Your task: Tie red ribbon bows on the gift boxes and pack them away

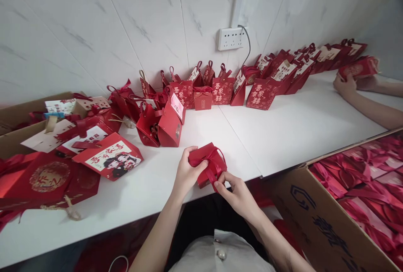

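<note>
Just below frame center, I hold a red box [201, 151] in my curled left hand [189, 170], my right hand [233, 188] pinching its ribbon [210, 173], which slants down-right from the left thumb.

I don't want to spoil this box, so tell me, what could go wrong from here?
The shiny red fabric ribbon could crease or slip, since the right hand pinches it with the fingertips. The small red cardboard box, in the grip of the left hand, is close to the front edge of the smooth white tabletop, so it might fall if that hold loosens.
</note>
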Motion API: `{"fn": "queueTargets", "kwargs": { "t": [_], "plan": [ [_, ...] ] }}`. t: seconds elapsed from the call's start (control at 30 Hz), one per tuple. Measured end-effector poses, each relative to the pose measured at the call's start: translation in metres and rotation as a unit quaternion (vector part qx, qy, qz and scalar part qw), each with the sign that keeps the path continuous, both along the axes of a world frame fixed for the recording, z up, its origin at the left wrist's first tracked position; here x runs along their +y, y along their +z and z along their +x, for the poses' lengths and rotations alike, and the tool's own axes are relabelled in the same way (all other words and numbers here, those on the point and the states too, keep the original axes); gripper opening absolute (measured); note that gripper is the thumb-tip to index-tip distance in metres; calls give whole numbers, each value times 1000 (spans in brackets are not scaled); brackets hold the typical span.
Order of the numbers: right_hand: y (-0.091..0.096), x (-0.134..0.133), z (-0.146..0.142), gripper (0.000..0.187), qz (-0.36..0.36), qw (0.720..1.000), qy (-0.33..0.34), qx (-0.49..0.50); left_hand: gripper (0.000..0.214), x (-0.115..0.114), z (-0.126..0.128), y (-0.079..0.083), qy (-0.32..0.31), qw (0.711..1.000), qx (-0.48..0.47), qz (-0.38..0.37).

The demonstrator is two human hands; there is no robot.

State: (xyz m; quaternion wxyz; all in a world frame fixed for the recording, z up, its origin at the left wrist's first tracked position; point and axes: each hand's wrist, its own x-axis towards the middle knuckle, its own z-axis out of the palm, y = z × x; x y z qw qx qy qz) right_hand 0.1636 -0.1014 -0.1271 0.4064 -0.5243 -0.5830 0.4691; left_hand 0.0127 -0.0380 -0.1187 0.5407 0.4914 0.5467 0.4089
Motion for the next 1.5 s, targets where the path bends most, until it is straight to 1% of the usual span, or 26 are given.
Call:
{"fn": "queueTargets", "kwargs": {
  "t": [0.13,0.37,0.67,0.87,0.93,1.03,1.07,1.17,1.27,1.3,1.37,1.5],
  "plan": [
    [-1,0,3,24,5,1000,19,6,41,1,1,0,2,1000,2,-5],
    [-5,-1,7,23,11,999,30,14,42,2,0,-1,8,1000,9,-6],
    [-10,1,10,24,25,998,52,33,36,3,1,-2,16,1000,25,3],
    [-11,1,17,28,32,994,96,46,35,4,1,-2,15,1000,23,0],
    [-12,2,19,34,11,995,75,67,35,5,0,-1,12,1000,26,2],
    [-15,4,20,48,-60,991,-1,121,36,7,-2,-1,6,1000,28,3],
    [-17,5,18,51,-85,986,-14,144,36,7,-2,-1,4,1000,27,3],
    [-19,7,12,52,-131,964,-11,232,37,8,-3,-1,1,1000,23,3],
    [-17,9,5,49,-145,944,-27,294,36,8,-3,0,1,1000,22,8],
    [-15,9,4,46,-141,945,-35,293,36,8,-3,0,-1,1000,21,8],
    [-12,10,4,41,-120,957,-39,261,36,8,-3,0,-4,1000,21,6],
    [-8,8,12,43,-74,986,-19,149,35,8,-4,0,-4,1000,23,9]
  ]
}}
